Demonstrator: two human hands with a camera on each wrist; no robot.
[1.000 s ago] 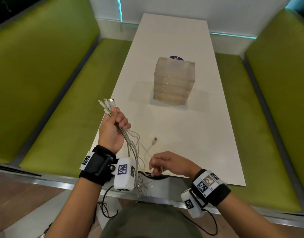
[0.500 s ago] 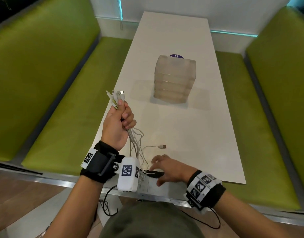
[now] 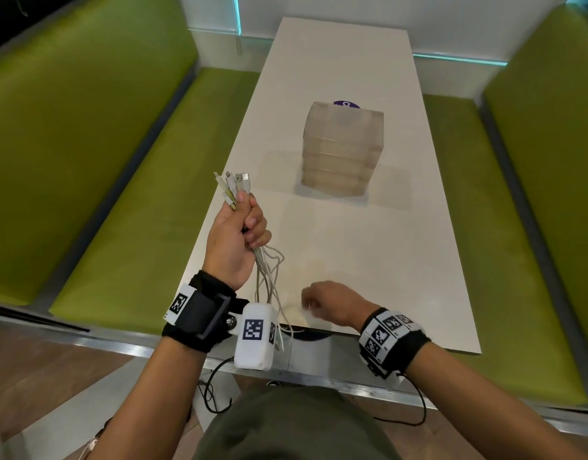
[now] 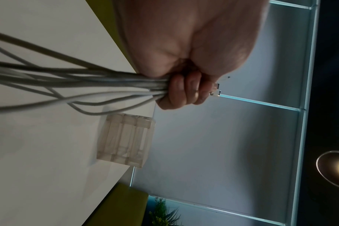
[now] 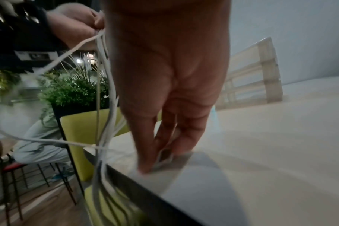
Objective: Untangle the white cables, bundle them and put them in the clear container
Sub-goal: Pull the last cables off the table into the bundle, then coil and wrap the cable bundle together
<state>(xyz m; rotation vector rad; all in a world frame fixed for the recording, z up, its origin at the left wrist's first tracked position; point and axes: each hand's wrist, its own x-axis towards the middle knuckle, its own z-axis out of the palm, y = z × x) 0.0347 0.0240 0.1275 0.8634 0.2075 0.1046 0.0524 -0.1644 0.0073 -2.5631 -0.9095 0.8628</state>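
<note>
- The left hand (image 3: pixel 234 242) is fisted around a bunch of white cables (image 3: pixel 267 277), held upright above the near left edge of the white bench (image 3: pixel 369 244).
- Connector ends (image 3: pixel 234 184) point up and away; loose lengths hang down past the bench's near edge.
- The right hand (image 3: pixel 329 303), fingertips down on the bench, pinches something small and blurred, perhaps a cable end.
- The clear container (image 3: pixel 344 149) stands mid-bench, well apart.

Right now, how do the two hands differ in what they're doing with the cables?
The left hand is raised, gripping the white cables in a fist with plugs sticking out above; the right hand sits low at the table edge. The left holds the whole bunch; the right pinches something thin, too blurred to name. Both are near the table's front edge, short of the clear container.
</note>
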